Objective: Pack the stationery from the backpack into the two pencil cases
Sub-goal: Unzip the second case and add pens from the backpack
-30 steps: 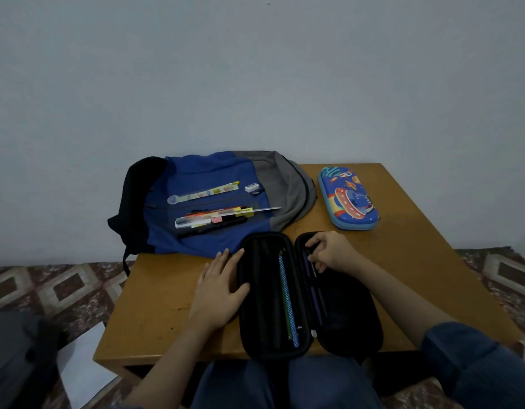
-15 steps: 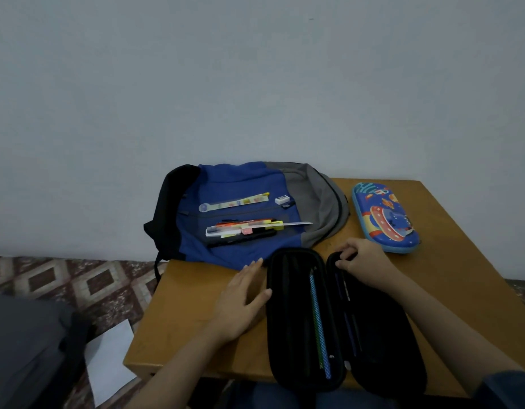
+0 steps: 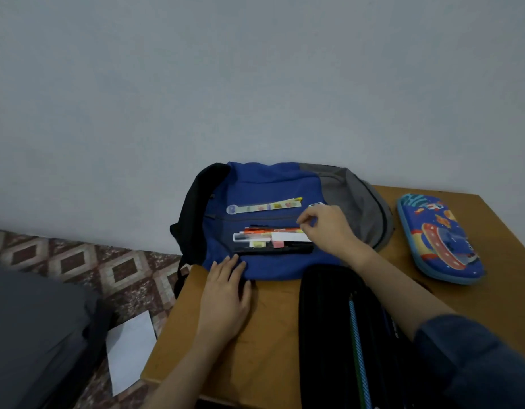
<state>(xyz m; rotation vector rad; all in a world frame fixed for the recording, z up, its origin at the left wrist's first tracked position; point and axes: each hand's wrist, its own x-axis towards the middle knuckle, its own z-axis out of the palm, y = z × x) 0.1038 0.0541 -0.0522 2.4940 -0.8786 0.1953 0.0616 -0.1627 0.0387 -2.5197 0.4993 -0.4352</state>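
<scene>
**A:** How is the right hand posing?

**B:** The right hand (image 3: 329,228) is reaching from 5 o'clock, over the black pencil case (image 3: 323,314), to the backpack (image 3: 264,181) that is lying flat at 12 o'clock on the table (image 3: 273,349). Its fingers are curling down over the right end of the pile of pens (image 3: 264,237) on the backpack. The back of the hand is covering the fingertips, so I cannot tell if they are gripping something or only touching.

**A:** And the left hand?

**B:** The left hand (image 3: 225,293) is lying at 9 o'clock from the black pencil case, palm down on the table, fingers straight and together. It is holding nothing. Its fingertips are touching the near edge of the backpack, just below a black pen (image 3: 273,251).

**A:** Where are the cases sitting?

**B:** The black one is lying unzipped and spread at 5 o'clock, with a dotted pencil (image 3: 356,335) inside. The right forearm and its sleeve (image 3: 473,367) are crossing its right half, and the picture edge is cutting off its near end. The colourful pencil case (image 3: 438,240) is lying zipped at 2 o'clock, apart from both hands.

**A:** What is hard to see?

**B:** The pile is looking blurry. I am seeing orange, white, yellow and pink pieces, but not which is which. A long pale strip (image 3: 264,207) is lying at 12 o'clock from the pile, and a small white thing (image 3: 316,204) is peeking out just behind the right hand.
</scene>
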